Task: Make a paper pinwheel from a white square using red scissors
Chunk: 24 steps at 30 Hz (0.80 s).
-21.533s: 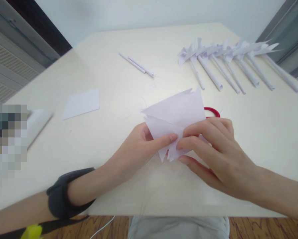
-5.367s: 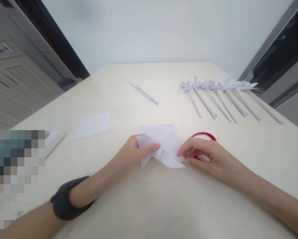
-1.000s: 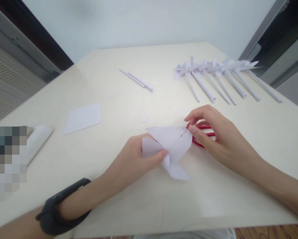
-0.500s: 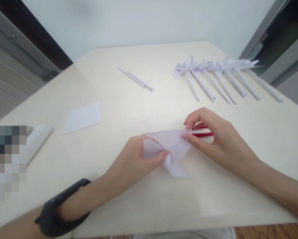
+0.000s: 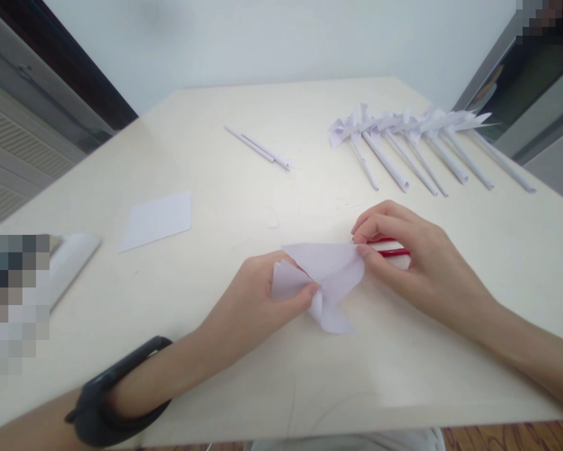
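Observation:
My left hand pinches a white paper pinwheel near its middle, where several cut points are folded in. Thumb and fingers of my right hand close on the upper right corner of the same paper, which lies fairly flat. Behind that hand, on the table, a pair of red handles shows in part, and the rest of that tool is hidden. A dark band sits on my left wrist.
Finished paper pinwheels on rolled sticks lie in a row at the back right. Two thin paper rolls rest at the back centre. A white paper sheet lies at left, beyond a blurred-out object on the white table.
My right fingers have slid slightly right and out to the tip of the paper's corner. My left hand keeps its pinch at the middle.

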Tool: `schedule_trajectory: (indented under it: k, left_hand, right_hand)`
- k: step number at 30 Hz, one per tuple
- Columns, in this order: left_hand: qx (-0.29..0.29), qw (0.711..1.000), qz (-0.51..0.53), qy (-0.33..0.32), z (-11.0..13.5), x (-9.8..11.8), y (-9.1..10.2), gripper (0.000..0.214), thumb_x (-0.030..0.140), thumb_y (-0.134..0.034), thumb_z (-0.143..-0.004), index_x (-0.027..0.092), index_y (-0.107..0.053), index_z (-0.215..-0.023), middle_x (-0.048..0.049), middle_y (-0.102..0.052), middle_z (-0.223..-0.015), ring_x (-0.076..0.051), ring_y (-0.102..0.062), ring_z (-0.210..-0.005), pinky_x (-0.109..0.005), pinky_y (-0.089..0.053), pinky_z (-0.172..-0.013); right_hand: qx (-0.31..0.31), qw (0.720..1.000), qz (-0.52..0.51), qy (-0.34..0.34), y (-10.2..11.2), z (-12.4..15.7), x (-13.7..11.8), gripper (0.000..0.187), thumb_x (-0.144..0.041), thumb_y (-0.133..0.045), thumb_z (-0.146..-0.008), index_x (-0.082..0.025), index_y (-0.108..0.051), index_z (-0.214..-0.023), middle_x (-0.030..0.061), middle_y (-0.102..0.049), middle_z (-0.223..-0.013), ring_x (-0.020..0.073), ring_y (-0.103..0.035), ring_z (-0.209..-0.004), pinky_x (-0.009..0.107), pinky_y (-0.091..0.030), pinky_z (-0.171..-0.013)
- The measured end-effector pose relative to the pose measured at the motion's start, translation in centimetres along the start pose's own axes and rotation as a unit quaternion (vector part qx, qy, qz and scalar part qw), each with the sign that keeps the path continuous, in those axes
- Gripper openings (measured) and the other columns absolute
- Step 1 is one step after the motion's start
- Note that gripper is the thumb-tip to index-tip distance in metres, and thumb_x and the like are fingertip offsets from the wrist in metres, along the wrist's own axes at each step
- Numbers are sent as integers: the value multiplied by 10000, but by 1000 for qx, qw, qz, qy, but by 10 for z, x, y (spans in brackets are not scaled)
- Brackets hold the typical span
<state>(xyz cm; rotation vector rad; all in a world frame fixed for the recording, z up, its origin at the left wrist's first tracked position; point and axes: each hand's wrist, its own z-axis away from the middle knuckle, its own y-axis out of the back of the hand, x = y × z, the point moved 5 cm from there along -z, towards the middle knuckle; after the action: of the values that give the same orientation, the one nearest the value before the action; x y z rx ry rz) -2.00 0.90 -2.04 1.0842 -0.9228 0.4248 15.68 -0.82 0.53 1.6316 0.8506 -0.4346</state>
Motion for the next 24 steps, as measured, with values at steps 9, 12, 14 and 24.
schedule_trajectory:
  k: [9,12,14,24]
  left_hand:
    - [-27,994,53,97,-6,-1,2,187,298,-603,-738,137,-669,-806,-20,-692,-770,-159,-588,-661,-220,-443,-546]
    - [-34,994,76,74,-4,-5,-1,210,316,-591,-754,146,-670,-850,-23,-698,-797,-166,-598,-683,-227,-452,-556]
    - [-35,994,94,48,-2,-8,-2,211,318,-567,-777,159,-665,-875,-24,-702,-842,-169,-609,-722,-233,-462,-588]
    - [-45,992,119,24,-1,-11,-2,189,273,-558,-771,150,-638,-890,-28,-668,-810,-157,-601,-716,-231,-453,-588]
  right_hand:
    - [25,999,27,25,7,1,-2,77,-175,-550,-812,-191,-604,-759,48,-589,-933,144,-580,-780,245,-511,-617]
    - [25,999,33,27,7,2,-2,80,-191,-551,-818,-198,-603,-757,42,-591,-936,146,-581,-799,244,-506,-631]
    - [31,998,40,28,7,3,-1,76,-221,-562,-817,-205,-594,-750,34,-592,-943,150,-578,-814,246,-499,-637]
    - [42,995,69,57,1,6,15,107,-331,-523,-839,-261,-558,-766,53,-594,-968,201,-582,-794,294,-473,-510]
